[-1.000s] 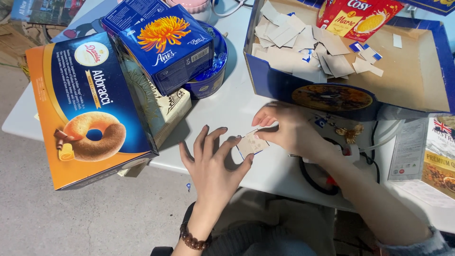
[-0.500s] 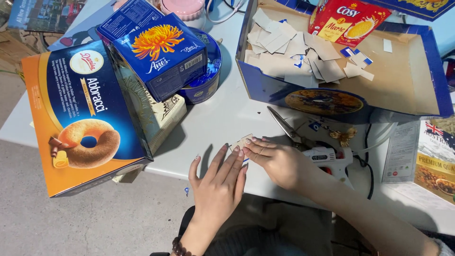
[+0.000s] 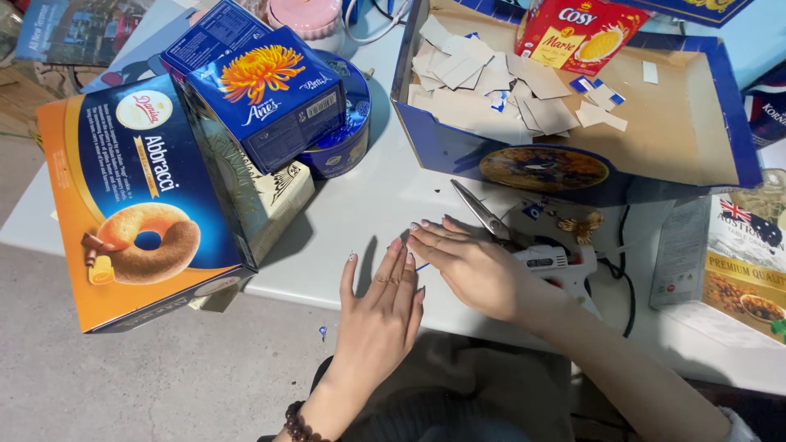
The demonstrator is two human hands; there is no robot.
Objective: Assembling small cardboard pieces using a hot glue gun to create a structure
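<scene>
Flat, both hands [image 3: 385,307] – card piece under fingers [image 3: 426,239]

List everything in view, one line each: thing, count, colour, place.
orange-and-blue biscuit box: 1, left table edge
blue flower-print box: 1, stacked beside it
round tin: 1, blue, behind that box
open box tray: 1, blue outside, brown inside, top right
cardboard scraps: many, grey-brown, in the tray
red snack packet: 1, in the tray
scissors: 1, metal, right of centre
glue gun: 1, white, by the right wrist
table: 1, white
left hand: flat on the table edge
right hand: flat, fingertips beside the left
</scene>
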